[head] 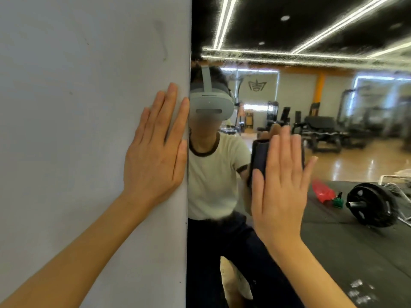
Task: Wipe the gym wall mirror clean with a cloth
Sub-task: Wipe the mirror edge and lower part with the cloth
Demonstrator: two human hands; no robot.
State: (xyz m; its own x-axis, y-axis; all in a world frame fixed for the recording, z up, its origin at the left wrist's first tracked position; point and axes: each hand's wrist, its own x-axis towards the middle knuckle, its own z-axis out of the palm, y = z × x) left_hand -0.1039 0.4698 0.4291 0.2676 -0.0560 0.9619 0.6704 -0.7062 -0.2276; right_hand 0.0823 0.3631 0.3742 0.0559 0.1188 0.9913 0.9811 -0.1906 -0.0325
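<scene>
Dark cloth (259,160) pinned flat against the mirror (333,138) under the right hand (282,190), fingers straight and close together, thumb angled out to the right, palm pressing the folded fabric to the glass. Cloth showing past the fingers on the left and at the top, roughly mid-height in the view and just right of the mirror's left edge. Left hand (155,156) laid flat on the pale grey wall (77,107) right beside that edge, fingers straight and slightly spread, holding nothing, index finger almost on the seam between wall and glass. Both bare forearms reaching up from the bottom of the view.

Behind the hands, in the glass: reflected person in a cream T-shirt (211,174) with dark trim and dark trousers, wearing a grey headset (211,103). Further back in the reflection, black floor mat (347,245) with a barbell plate (371,205) lying on it, a red bag (321,192) and a small green item (338,202) just beside it. Beyond those, glossy wooden floor, black benches and machines (320,132), an emblem (257,85) on the far wall, and white light strips (224,21) across a black ceiling. Faint smears and specks visible on the glass near the top and lower right.
</scene>
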